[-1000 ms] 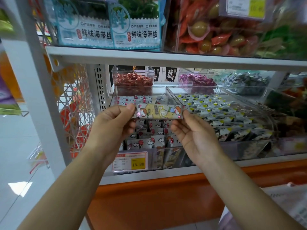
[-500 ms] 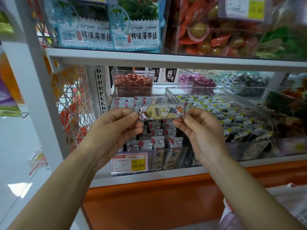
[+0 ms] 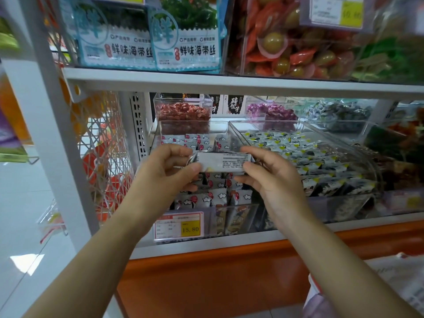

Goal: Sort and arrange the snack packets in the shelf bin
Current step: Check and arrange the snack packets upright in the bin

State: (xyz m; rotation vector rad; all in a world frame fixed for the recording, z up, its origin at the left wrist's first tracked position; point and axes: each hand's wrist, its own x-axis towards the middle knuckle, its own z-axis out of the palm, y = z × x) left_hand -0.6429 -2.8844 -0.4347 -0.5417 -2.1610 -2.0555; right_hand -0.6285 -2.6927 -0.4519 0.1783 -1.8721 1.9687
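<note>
Flipped since a second ago: the snack packet [image 3: 223,162] now shows us its white printed back, not the cartoon front. White shelf [image 3: 206,246]: carries the clear shelf bin [image 3: 219,130] of cloud-print packets [image 3: 206,198]. Hands: with left hand [image 3: 165,173] and right hand [image 3: 270,177] we pinch one packet end each, over the bin. Yellow-and-red price tag [image 3: 179,226]: on the bin's front.

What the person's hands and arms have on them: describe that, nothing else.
Nothing worn shows. The left hand and right hand are bare: no gloves, rings, watch or bracelet. The left forearm and right forearm are bare too, no sleeve in view before the frame's edge.
</note>
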